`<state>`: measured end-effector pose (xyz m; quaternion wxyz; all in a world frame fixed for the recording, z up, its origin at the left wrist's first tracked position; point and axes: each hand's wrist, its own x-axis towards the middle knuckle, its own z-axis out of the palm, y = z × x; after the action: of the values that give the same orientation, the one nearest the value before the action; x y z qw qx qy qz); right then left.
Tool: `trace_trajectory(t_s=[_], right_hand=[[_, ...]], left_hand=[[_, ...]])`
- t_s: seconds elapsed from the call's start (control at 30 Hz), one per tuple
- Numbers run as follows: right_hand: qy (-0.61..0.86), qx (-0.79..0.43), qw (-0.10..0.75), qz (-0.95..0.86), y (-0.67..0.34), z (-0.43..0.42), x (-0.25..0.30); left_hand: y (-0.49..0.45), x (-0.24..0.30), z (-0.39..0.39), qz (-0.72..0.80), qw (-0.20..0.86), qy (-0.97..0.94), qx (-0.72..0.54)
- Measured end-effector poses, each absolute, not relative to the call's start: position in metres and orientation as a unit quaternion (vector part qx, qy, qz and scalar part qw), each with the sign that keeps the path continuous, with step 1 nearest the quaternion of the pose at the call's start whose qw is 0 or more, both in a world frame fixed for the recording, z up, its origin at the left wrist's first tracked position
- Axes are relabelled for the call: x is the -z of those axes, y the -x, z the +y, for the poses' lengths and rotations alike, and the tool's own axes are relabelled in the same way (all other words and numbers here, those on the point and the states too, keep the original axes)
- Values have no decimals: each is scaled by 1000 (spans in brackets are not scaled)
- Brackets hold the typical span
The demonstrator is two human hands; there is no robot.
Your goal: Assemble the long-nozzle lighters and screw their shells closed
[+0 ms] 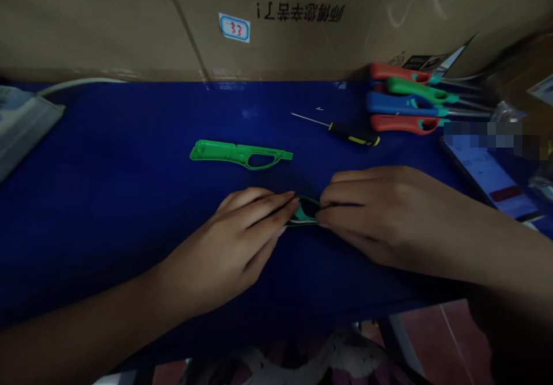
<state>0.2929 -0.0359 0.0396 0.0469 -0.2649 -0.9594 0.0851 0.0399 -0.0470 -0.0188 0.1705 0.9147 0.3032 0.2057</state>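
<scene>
Both my hands meet at the middle of the blue table [108, 200] over a green lighter body [305, 212], of which only the trigger loop shows between them. My left hand [242, 241] lies over its left end with fingers together, pressing it down. My right hand [380, 212] pinches its right end with curled fingers. A separate green lighter shell half [239, 153] lies flat just beyond my hands. A small black and yellow screwdriver [345, 132] lies further right, tip pointing left.
Several assembled long lighters [406, 99] in red, green and blue are stacked at the back right. Cardboard boxes [259, 22] wall off the back edge. A phone or tablet [488, 172] lies at right, a plastic-wrapped item [21, 123] at left.
</scene>
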Motion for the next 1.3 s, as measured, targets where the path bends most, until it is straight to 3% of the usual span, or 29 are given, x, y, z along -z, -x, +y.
trace_trajectory(t_s=[0.13,0.4,0.6,1.07,1.2,1.3], right_hand=[[296,-95,50,-949,-291,-35,-34],[381,-315,97,-864,-291,-24,-28],[396,-376,99,-832,-292,-20,-29],[379,-336,104,-856,-294,-21,-35],[431,-247,137,-857,-306,-22,-49],[464,-184,98,-861,-315,-33,-50]], left_hand=[[-39,20,-46,300,171,-915,-208],[-39,19,-46,296,175,-917,-202],[-36,21,-46,292,182,-910,-230],[-33,24,-42,258,161,-916,-262],[-32,26,-41,243,155,-922,-258],[-31,26,-40,235,145,-928,-248]])
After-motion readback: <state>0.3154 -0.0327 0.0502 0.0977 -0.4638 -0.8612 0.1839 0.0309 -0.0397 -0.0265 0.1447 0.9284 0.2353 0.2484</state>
